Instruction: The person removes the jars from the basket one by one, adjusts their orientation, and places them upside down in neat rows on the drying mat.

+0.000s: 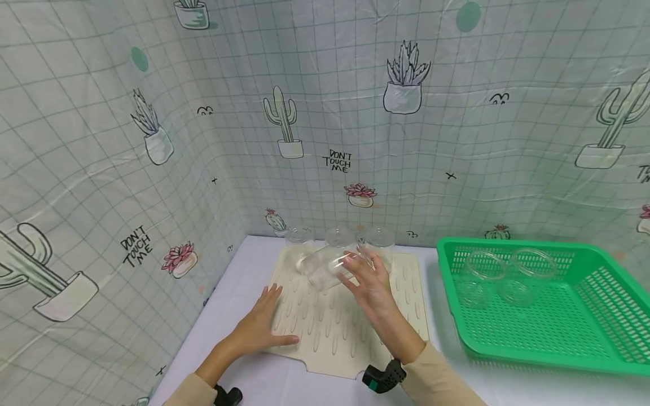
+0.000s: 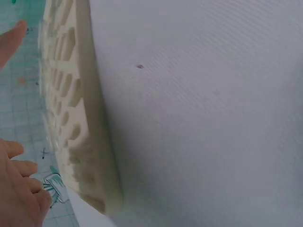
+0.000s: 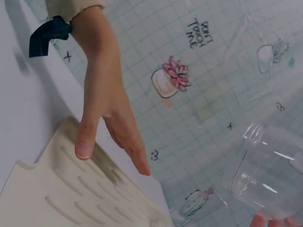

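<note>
My right hand (image 1: pixel 373 287) grips a clear jar (image 1: pixel 327 273), tilted on its side above a cream ridged drying mat (image 1: pixel 350 332). In the right wrist view the jar (image 3: pixel 267 165) shows a rounded end, with a few fingertips below it. Over the mat's left edge my left hand (image 1: pixel 259 327) is spread, fingers straight and thumb apart; whether it touches the mat I cannot tell. Along the mat's far edge stand three more clear jars, a left one (image 1: pixel 299 235), a middle one (image 1: pixel 339 234) and a right one (image 1: pixel 382 237), partly hidden by the held jar and hand.
At the right sits a green plastic basket (image 1: pixel 538 361) with two clear jars in its left part, one (image 1: pixel 474 287) beside the other (image 1: pixel 525 279). A white cloth (image 1: pixel 223 282) covers the table. Behind and at left hangs a cactus-print curtain (image 1: pixel 325 124).
</note>
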{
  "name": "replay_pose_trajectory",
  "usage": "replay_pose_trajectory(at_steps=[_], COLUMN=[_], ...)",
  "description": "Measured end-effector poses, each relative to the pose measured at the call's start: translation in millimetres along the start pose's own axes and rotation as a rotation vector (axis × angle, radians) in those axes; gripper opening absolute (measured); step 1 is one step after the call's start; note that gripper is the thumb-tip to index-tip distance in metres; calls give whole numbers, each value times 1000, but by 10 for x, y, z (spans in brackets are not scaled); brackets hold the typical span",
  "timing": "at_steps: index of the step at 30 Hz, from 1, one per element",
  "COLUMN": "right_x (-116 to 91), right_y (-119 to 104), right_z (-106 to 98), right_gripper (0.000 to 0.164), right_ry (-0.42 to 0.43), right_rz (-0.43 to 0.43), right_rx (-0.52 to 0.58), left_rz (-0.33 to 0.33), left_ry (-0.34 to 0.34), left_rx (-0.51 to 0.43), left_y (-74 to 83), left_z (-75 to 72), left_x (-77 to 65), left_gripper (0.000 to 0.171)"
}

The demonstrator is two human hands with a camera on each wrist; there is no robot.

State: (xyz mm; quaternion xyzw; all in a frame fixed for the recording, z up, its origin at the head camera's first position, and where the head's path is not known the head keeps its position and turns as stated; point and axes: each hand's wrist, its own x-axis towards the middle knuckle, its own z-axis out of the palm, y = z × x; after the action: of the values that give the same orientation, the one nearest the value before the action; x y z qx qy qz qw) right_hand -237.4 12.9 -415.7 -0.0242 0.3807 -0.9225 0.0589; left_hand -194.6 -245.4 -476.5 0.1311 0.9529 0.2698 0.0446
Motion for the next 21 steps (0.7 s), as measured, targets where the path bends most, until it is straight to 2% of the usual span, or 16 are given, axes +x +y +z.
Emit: replay_pose_trajectory(at_steps=[4,11,21], right_x=[46,148,296], right_y=[87,248,517], right_z=[5,31,118], right_gripper=[65,69,77], right_ry=[3,-24,17], right_rz=[10,11,15], right_rx=[-52,-170,-466], left_rz=[-11,-57,-34], left_ry=[-30,-72,-90], left_rx=[19,0,69], left_y=[-64,-173,-236], left_z=[34,97,138], left_x=[-25,-39,-54], left_gripper=[116,119,121])
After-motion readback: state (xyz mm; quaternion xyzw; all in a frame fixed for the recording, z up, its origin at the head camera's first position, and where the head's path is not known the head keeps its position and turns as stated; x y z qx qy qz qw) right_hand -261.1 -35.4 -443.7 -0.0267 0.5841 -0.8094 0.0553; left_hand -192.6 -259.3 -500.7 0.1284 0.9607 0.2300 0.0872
